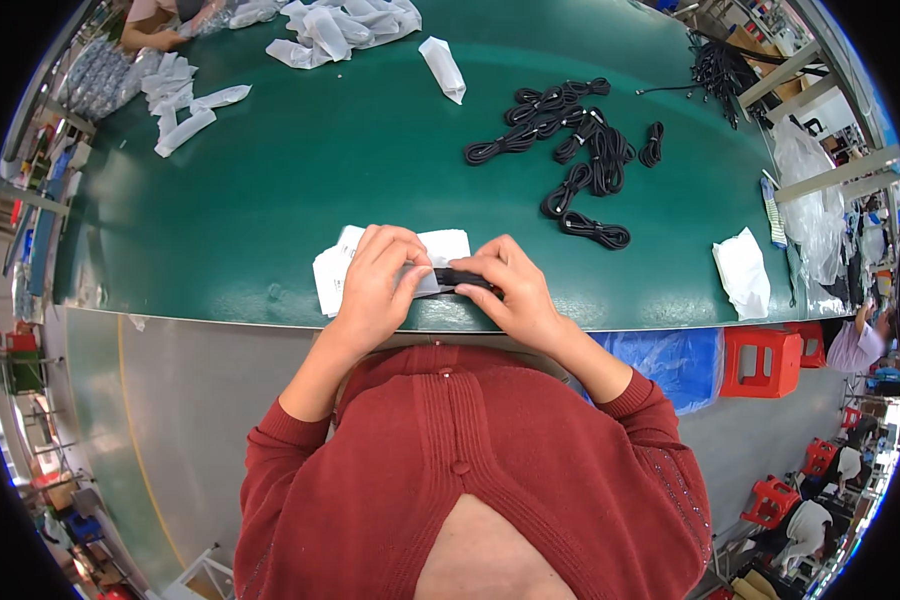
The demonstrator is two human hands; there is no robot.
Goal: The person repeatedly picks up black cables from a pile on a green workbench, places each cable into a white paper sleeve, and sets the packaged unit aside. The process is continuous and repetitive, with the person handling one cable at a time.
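Note:
Near the table's front edge, my right hand [517, 292] pinches a coiled black cable [457, 277]. My left hand [377, 285] is closed on the mouth of a small translucent plastic bag [425, 285], and the cable's left end meets the bag there. How far the cable sits inside the bag is hidden by my fingers. Under and beside my left hand lie flat white sheets or bags [330, 272] with small dark print. Several coiled black cables [592, 150] are spread on the green table beyond my right hand.
On the green table [300, 180], filled white bags [345, 30] lie at the far side and one pouch [442, 70] lies apart. Loose black cables [725, 75] hang at the far right, near a white bag [741, 272]. A person's arm [150, 38] shows far left. Red stools [760, 362] stand right.

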